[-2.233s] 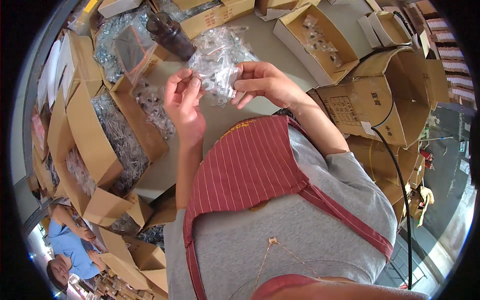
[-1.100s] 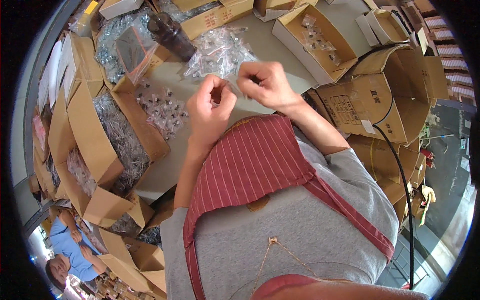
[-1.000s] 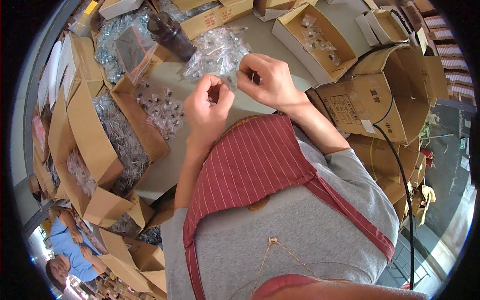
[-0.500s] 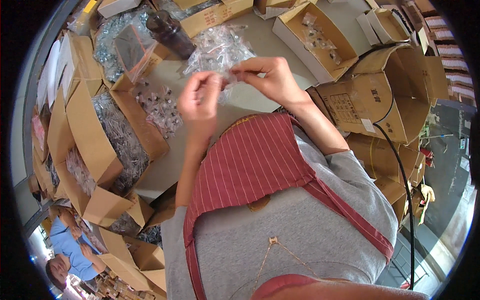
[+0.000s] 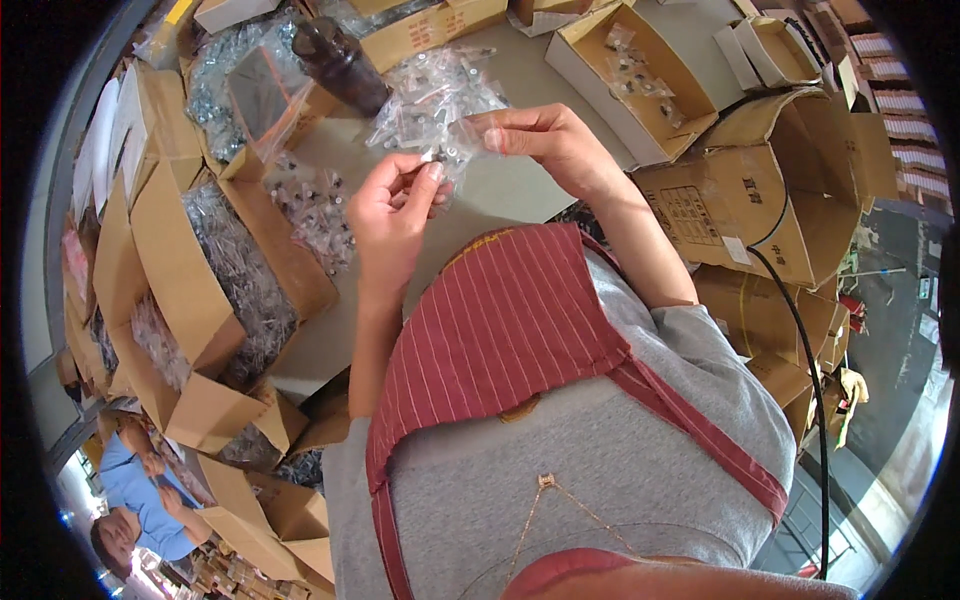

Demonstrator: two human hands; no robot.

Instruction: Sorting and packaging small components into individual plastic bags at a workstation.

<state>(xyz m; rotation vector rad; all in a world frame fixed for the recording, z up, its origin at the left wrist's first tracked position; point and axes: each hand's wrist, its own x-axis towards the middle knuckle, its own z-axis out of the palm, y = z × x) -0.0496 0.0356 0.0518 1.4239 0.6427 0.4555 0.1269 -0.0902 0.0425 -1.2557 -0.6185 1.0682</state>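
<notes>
My left hand [image 5: 392,200] is closed in a pinch, thumb against the fingers, on something small that I cannot make out. My right hand [image 5: 540,142] has its thumb and fingers pressed together at a small clear plastic bag, its outline hard to tell from the bags behind. Just beyond both hands lies a heap of small clear bags [image 5: 430,90] with little light and dark parts inside. More such bags [image 5: 315,215] are scattered on the table [image 5: 490,195] left of my left hand.
A dark brown bottle [image 5: 340,65] stands behind the heap. At left are open cartons [image 5: 185,290] full of bagged parts. A long open box [image 5: 630,85] with several small bags lies far right, near a large carton [image 5: 730,210] and black cable [image 5: 805,350]. Another person [image 5: 150,500] sits lower left.
My hands were close together at a clear bag, the left one blurred. Now they are slightly apart, my left hand lower and my right hand's fingers reaching over the heap's near edge.
</notes>
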